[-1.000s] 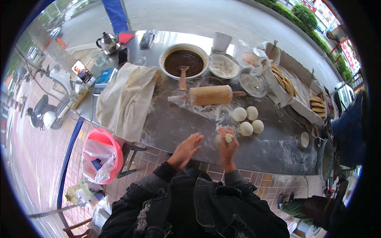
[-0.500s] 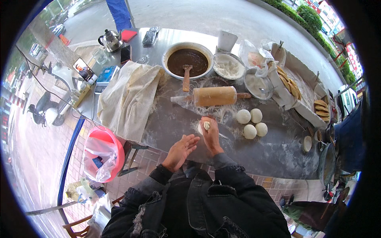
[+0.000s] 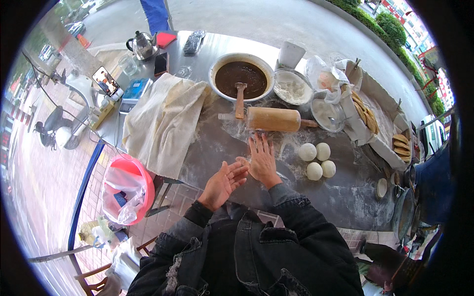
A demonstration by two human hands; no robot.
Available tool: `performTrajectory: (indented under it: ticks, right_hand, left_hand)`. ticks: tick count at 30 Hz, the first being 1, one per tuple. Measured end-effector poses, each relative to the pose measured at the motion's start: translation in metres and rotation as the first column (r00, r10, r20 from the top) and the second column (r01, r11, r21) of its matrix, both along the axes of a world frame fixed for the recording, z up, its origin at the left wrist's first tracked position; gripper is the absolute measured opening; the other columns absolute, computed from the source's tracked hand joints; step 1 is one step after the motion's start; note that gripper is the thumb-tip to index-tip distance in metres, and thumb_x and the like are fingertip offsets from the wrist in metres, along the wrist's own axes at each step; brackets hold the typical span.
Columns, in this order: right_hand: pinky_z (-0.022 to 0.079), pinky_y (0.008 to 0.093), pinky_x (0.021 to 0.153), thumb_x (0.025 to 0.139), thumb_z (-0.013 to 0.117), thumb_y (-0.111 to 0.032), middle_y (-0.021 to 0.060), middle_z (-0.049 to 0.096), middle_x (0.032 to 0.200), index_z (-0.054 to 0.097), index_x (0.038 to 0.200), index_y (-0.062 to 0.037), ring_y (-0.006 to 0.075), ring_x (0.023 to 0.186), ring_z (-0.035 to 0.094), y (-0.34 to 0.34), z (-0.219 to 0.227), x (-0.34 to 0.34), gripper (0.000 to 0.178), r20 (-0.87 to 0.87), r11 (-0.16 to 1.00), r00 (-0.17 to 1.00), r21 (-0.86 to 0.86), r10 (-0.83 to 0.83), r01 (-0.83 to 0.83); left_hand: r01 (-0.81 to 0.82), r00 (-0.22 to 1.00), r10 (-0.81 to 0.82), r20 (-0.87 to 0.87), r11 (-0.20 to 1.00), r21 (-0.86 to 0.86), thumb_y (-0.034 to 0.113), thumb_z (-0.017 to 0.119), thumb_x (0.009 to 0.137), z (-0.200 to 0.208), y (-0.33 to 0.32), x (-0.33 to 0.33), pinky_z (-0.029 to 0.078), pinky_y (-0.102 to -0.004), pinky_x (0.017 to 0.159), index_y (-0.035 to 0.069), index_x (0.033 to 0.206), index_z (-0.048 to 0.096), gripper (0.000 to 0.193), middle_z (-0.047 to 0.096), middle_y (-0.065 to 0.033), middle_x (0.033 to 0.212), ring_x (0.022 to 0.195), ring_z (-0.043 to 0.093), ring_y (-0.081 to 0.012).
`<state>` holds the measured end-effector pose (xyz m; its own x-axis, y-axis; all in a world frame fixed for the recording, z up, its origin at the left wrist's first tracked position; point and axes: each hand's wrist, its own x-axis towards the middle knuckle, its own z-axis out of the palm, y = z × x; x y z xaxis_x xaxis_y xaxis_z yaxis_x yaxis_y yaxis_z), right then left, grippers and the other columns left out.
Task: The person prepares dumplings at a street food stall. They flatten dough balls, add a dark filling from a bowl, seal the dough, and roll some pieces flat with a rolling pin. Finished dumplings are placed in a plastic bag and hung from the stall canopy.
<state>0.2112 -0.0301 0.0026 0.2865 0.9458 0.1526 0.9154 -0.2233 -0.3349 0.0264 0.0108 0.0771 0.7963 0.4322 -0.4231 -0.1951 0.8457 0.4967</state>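
My right hand [image 3: 263,162] lies palm down at the middle of the floured metal table [image 3: 345,197], its fingers stretched and apart. Any dough beneath it is hidden from view. Close on its left is my left hand [image 3: 223,185], palm turned inward, fingers extended and holding nothing. Just beyond the right fingertips rests a thick wooden rolling pin [image 3: 274,119]. Several smooth white dough balls [image 3: 314,171] sit grouped to the right of that hand.
Behind the rolling pin stands a bowl [image 3: 212,79] of brown paste with a wooden-handled tool [image 3: 240,104] in it. Flour bowls [image 3: 293,87] adjoin it. A cloth [image 3: 160,123] covers the left side. Flatbreads [image 3: 364,113] fill part of a cloth-lined box at right. A pink bucket [image 3: 146,185] stands below left.
My right hand has gone from fingers curled around a piece of white dough to flat and spread. The dough no longer shows. My left hand keeps nearly the same pose; the view has shifted slightly.
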Motion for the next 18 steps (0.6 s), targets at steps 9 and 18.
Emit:
performTrajectory:
  ticks: [9, 18]
  right_hand:
    - [0.038, 0.0475, 0.097, 0.085, 0.066, -0.020, 0.0256, 0.047, 0.129, 0.051, 0.115, -0.0002, 0.0428, 0.121, 0.045, -0.052, 0.006, 0.015, 0.038, -0.067, 0.978, 0.986, 0.131, -0.154, 0.161]
    - [0.033, 0.0466, 0.106, 0.083, 0.070, -0.024, 0.0204, 0.045, 0.136, 0.043, 0.135, -0.0027, 0.0386, 0.131, 0.039, -0.084, 0.034, 0.029, 0.062, -0.170, 0.888, 0.935, 0.297, -0.312, 0.350]
  left_hand:
    - [-0.012, 1.000, 0.012, 0.007, 1.000, -0.004, 0.044, 0.035, 0.103, -0.001, 0.003, 0.004, 0.043, -0.0364, 0.104, -0.002, 0.141, 0.032, 0.059, 0.049, -0.0176, 0.134, 0.120, 0.051, -0.0252]
    - [0.019, 1.000, -0.019, 0.016, 1.000, -0.006, 0.041, 0.037, 0.104, 0.001, 0.001, 0.011, 0.044, -0.0359, 0.103, -0.001, 0.139, 0.036, 0.055, 0.053, -0.0177, 0.130, 0.118, 0.054, -0.0249]
